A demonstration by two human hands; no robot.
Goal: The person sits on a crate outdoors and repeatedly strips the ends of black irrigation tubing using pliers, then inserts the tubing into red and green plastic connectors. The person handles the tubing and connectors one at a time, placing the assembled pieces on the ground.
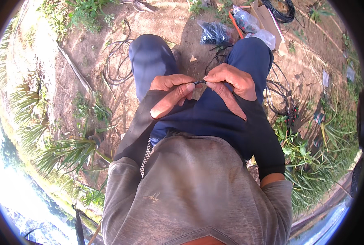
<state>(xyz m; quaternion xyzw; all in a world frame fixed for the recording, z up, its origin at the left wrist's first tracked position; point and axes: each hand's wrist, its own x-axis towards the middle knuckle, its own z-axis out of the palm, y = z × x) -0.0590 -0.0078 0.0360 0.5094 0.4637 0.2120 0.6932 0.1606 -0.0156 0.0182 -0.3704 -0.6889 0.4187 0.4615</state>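
Observation:
Over my lap, both hands meet at a small, thin black connector-like piece (199,82). My left hand (169,93) pinches its left end between thumb and fingertips. The right end sits in a pinch of my right hand (233,83), thumb below and forefinger above. Fingertips cover parts of the piece, so its exact shape cannot be made out. A thin black tube (215,57) lies on the ground between my knees, beyond the hands; whether it joins the piece is not visible.
Loops of thin black tubing lie on the soil at left (118,67) and right (281,93). A clear bag of dark pieces (216,33) and a cardboard box (268,22) with plastic bags stand ahead. Spiky plants (67,155) grow on both sides.

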